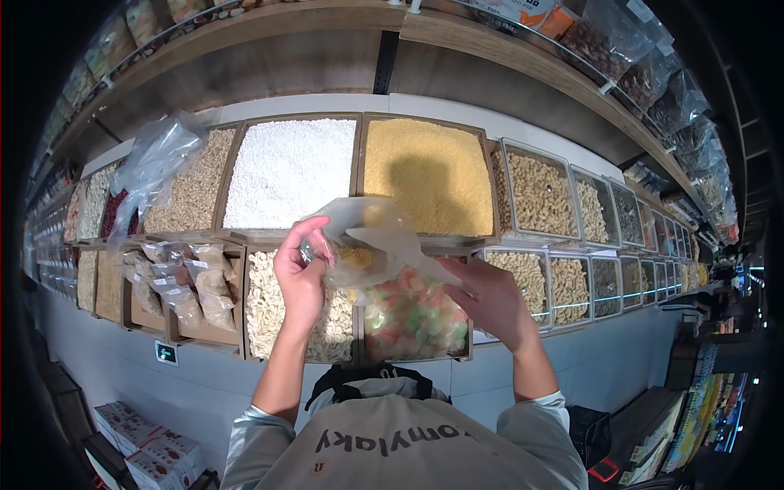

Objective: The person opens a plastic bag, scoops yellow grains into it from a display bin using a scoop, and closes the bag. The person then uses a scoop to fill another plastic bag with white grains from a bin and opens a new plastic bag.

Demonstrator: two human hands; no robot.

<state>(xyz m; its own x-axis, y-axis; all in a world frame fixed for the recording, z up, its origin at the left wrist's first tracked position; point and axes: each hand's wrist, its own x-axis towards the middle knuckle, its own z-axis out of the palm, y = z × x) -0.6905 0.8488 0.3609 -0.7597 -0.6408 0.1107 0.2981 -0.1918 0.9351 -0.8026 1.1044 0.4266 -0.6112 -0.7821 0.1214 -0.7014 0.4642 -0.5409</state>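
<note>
A clear plastic bag (pixel 367 233) with some yellow grain low inside it hangs between my two hands, over the front row of bins. My left hand (pixel 300 265) is closed on the bag's left edge, its fingers curled at the rim. On the other side my right hand (pixel 494 298) touches the bag with its fingertips, above the bin of pink and green wrapped pieces (pixel 416 322). Behind the bag are a bin of yellow grain (pixel 429 167), partly in shadow, and a bin of white grain (pixel 290 171).
Loose clear bags (pixel 163 155) lie over the bins at left, above filled bags (pixel 208 282). Lidded clear bins (pixel 539 192) run off to the right. A wooden shelf (pixel 490 49) crosses overhead. White boxes (pixel 159 453) stand low at left, a dark basket (pixel 590 433) low at right.
</note>
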